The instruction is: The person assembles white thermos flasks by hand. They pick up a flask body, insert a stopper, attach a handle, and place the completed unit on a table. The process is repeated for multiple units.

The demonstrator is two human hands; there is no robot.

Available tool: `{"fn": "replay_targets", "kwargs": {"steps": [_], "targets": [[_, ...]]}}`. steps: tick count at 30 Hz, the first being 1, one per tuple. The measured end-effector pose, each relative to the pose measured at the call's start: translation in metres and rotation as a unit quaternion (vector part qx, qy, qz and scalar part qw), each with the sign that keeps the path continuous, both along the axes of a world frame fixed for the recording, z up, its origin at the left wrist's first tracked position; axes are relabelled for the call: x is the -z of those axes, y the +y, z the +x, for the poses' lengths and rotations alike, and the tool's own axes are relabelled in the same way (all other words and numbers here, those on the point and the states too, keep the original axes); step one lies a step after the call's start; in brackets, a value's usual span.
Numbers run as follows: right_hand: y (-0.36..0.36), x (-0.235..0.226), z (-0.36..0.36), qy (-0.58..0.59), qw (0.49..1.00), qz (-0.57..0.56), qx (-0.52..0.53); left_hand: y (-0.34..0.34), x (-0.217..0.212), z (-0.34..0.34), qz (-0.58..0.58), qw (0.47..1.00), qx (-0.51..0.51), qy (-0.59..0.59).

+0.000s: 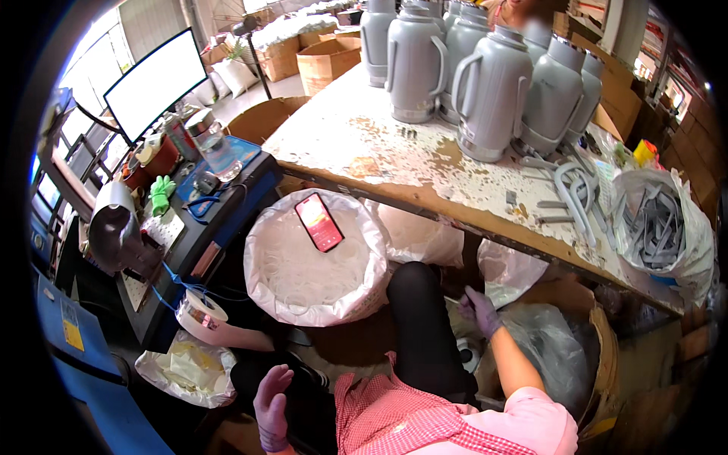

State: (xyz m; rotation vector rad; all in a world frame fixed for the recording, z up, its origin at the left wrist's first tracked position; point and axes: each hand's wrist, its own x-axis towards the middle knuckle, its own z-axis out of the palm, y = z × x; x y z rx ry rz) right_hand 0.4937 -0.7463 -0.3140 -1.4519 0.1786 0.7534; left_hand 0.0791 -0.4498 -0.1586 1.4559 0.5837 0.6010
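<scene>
My left hand [273, 402], in a thin purple glove, is raised beside my left thigh with its fingers stretched out and nothing in it. Over by my right knee, my right hand [479, 311], gloved the same way, hangs with loosely bent fingers and no visible object in them. Below it is a round grey-and-white part [469, 353], partly hidden by my leg. Nearest the right forearm stands a cardboard box [604, 356] lined with a clear plastic bag [550, 341]. Ahead of my knees, a phone [319, 222] lies on translucent rings in a white sack [265, 292].
On the worn white table [341, 129] stand several grey vacuum jugs [494, 95]. Loose grey handles [572, 193] and a bag of grey strips [658, 227] occupy its right end. To the left are a monitor [155, 85], a glass bottle [216, 148] and a tape roll [203, 312].
</scene>
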Motion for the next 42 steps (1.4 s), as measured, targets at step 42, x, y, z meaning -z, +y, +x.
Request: {"fn": "replay_targets", "kwargs": {"steps": [42], "targets": [[-0.049,0.238,-0.071,-0.096,0.675,-0.611,-0.402,0.057,0.064,0.01,-0.43,0.872,0.018,-0.233]]}}
